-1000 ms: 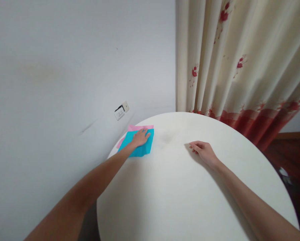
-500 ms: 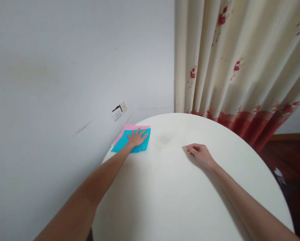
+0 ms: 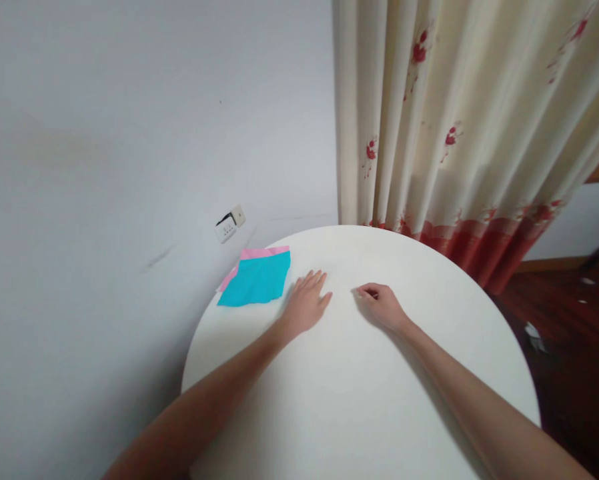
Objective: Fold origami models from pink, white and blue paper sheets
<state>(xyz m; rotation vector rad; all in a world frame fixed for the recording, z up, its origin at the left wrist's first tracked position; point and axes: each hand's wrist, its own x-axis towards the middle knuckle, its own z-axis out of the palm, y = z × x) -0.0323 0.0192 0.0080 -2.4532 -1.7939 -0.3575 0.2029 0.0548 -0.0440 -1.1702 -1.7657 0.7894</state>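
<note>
The left hand [image 3: 307,305] lies flat with fingers spread and empty just beside the blue paper sheet [image 3: 256,281], which rests on a pink sheet [image 3: 259,253] at the round table [image 3: 359,400] edge and looks light, thin and easy to crease, best pinched at a free corner, while the right hand [image 3: 379,305] rests loosely curled, holding nothing.

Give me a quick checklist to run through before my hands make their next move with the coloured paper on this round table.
1. Left hand free: ok, flat on the table, holding nothing.
2. Right hand free: ok, fingers curled, resting on the table, nothing seen in it.
3. Blue sheet lying flat: ok, on top of the pink sheet.
4. Sheets safely on the table: not ok, they sit at the rim beside the wall.
5. Number of sheets in the stack: cannot tell, only two colours show.
6. Working space between the hands: ok, bare tabletop.
</note>
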